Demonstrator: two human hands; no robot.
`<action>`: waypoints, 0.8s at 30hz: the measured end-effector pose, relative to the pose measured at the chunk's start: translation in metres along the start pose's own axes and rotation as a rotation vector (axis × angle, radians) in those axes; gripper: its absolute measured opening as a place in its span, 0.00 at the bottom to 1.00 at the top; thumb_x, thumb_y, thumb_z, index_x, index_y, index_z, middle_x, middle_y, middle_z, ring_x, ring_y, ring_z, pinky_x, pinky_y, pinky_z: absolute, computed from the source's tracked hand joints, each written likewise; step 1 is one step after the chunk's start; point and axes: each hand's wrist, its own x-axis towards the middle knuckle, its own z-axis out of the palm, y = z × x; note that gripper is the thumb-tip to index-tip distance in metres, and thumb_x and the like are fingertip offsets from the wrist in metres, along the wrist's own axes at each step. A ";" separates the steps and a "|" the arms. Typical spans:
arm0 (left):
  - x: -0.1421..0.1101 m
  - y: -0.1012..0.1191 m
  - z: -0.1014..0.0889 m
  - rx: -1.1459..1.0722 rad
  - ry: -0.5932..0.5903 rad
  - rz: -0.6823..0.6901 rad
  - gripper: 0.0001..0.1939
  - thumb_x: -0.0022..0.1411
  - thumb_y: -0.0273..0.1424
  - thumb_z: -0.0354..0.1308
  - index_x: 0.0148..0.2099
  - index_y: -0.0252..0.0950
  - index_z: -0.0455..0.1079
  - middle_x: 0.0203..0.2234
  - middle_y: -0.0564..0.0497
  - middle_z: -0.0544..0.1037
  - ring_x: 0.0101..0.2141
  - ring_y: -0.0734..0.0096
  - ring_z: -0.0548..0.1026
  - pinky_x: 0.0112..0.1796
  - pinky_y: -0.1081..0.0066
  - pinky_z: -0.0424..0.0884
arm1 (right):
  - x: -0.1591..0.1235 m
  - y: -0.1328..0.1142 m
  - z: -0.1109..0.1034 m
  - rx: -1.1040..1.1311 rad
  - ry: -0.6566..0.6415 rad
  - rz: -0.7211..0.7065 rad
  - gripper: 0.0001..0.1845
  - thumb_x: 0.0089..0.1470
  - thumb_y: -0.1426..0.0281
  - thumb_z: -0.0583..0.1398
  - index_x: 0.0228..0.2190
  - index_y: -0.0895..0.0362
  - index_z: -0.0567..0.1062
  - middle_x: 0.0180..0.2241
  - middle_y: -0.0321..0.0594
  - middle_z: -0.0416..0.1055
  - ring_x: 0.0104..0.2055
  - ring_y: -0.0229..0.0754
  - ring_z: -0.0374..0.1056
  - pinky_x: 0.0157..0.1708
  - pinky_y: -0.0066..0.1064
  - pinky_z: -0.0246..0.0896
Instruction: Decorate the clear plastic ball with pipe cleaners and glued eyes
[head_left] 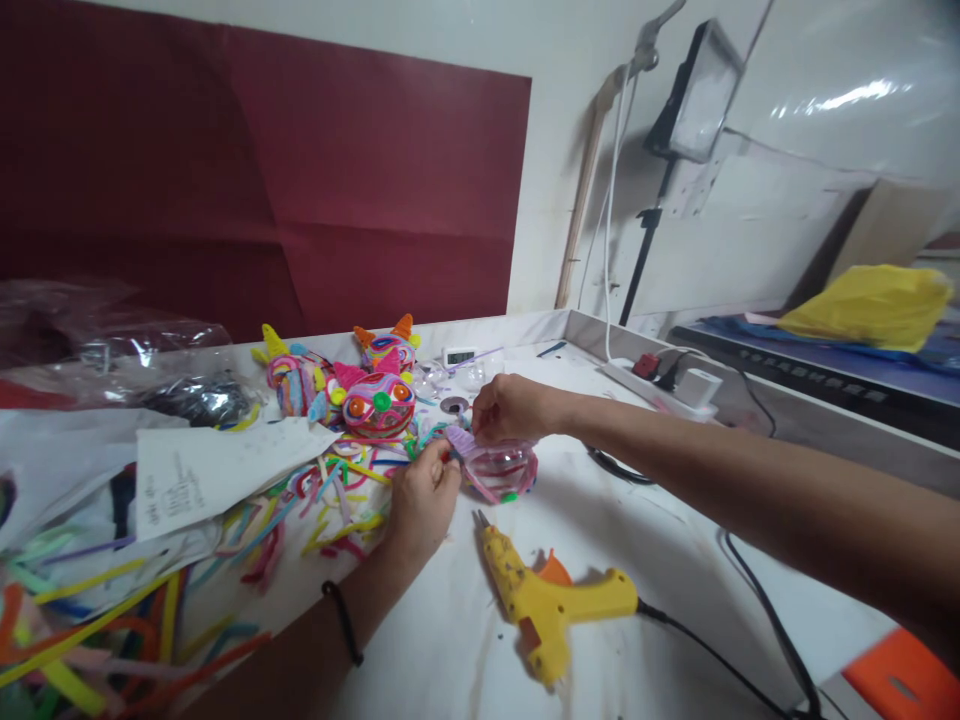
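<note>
**Head view: two hands on a clear dome**

Head camera shows the left hand point(424, 490) pinching a lilac pipe cleaner point(461, 442) against a clear dome point(504, 468) on the white bench point(675, 540). The right hand point(510, 408) grips the dome's top edge. A yellow glue gun point(551, 600) lies just beside them.

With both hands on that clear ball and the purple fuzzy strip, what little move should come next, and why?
Probably press the purple strip down onto the clear ball. The left hand pinches the strip's end at the ball's edge, the right hand steadies the ball from above, and pink strips already ring it.
</note>
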 end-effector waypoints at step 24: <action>0.002 -0.008 0.008 -0.104 -0.001 -0.059 0.11 0.57 0.38 0.52 0.27 0.37 0.64 0.14 0.62 0.49 0.17 0.77 0.51 0.21 0.74 0.48 | 0.005 0.005 0.005 -0.047 0.021 -0.082 0.14 0.59 0.65 0.60 0.44 0.59 0.73 0.46 0.41 0.72 0.43 0.44 0.71 0.41 0.40 0.69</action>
